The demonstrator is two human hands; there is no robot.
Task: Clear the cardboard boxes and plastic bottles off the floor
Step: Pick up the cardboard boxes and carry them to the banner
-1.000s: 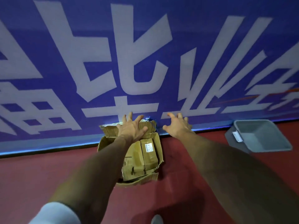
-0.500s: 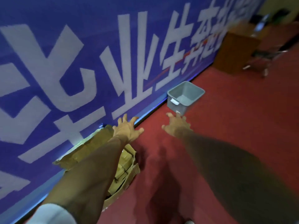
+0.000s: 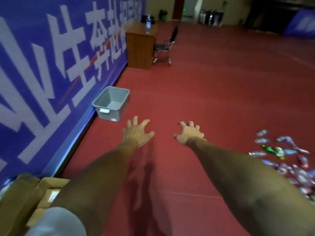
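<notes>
Possible slips: forgetting cardboard boxes (image 3: 46,189) at near left against banner; treading on or scattering loose plastic bottles (image 3: 286,154) at right. Holding nothing: left hand (image 3: 136,132) and right hand (image 3: 189,133) with fingers spread, half-clawed, over bare floor (image 3: 213,82). Boxes well behind left fingers; grey bin (image 3: 119,111) just beyond them; bottles well apart, right of right fingers.
</notes>
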